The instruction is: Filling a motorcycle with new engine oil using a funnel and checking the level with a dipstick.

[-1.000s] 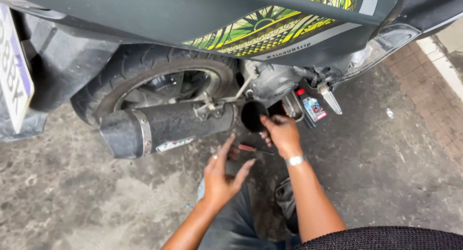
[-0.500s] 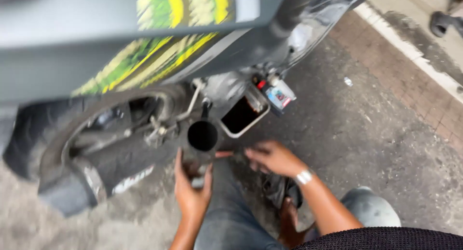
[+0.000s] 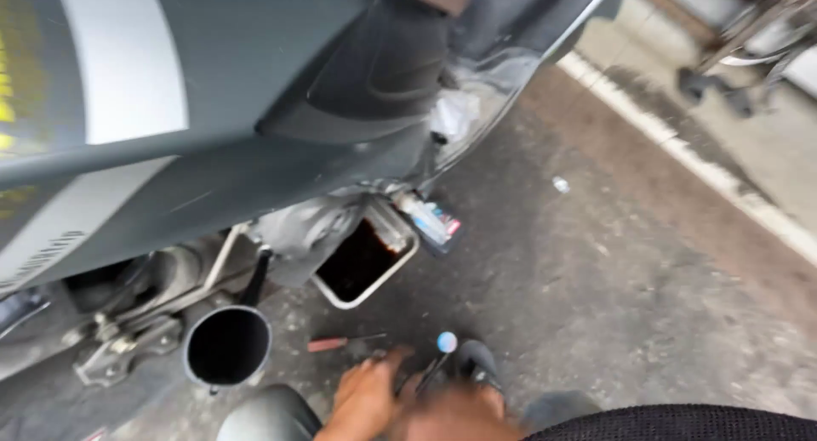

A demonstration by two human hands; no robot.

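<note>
Black funnel (image 3: pixel 228 346) already stuck in scooter engine (image 3: pixel 298 233). Oil tray (image 3: pixel 364 262) full, dark. Left hand (image 3: pixel 368 397) spread near tool (image 3: pixel 436 364); right hand (image 3: pixel 455 415) blurred, cannot tell. Pouring not begun.

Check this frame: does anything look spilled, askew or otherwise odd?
A pan of dark liquid sits tilted under the scooter. A black funnel stands in the engine. No spill is visible, though the hands are blurred.

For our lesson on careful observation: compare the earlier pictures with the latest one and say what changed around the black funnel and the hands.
Both hands have dropped from the engine to the ground: the left hand has let go of the black funnel; the blurred right hand is by a tool with a pale blue tip. The funnel stayed in the engine, the drain pan underneath.
</note>
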